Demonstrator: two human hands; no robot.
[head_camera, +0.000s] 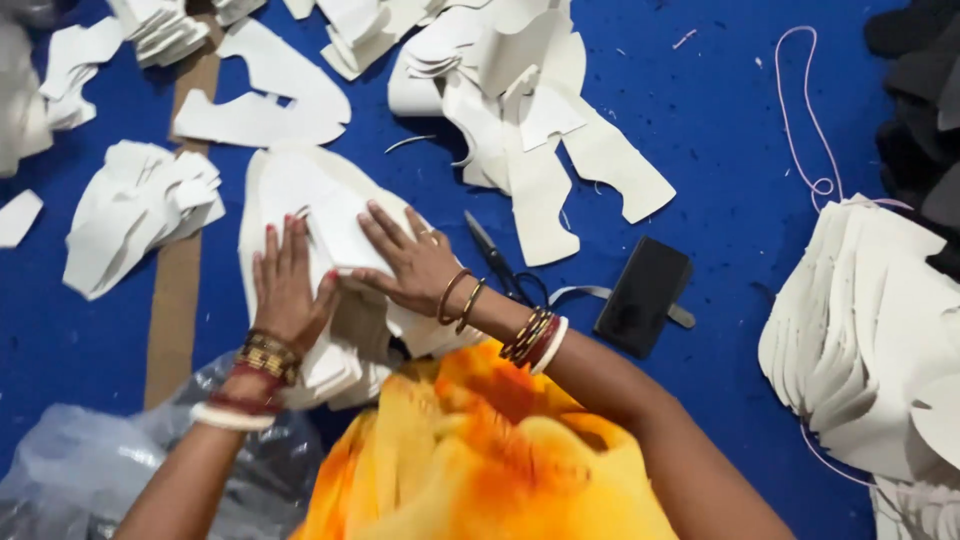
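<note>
A: Hands?

B: Left hand flat, fingers together and extended, palm down on the stack of white cut pieces. Not gripping anything, just pressing. Right hand also flat, fingers spread a bit, palm down on the same stack, just beside the left; thumbs nearly meet.

A: Stack position?

B: Directly under both palms, extends past the fingertips and back toward the wrists. Pieces fanned, edges offset. Sits on the blue sheet.

A: Around it?

B: Scissors just right of the right hand, apart from it. Black phone further right, lying on a grey strap. Big fanned pile of white pieces well right of that. Loose pink cord beyond, far right. Past the fingertips: more white cutouts, scattered and overlapping. Left of the left hand: smaller white pile, with a brown strip between it and the stack. Clear plastic bag near the left forearm.

A: Wrists?

B: Bangles on both. Orange-yellow cloth below the hands, nearest the camera.
</note>
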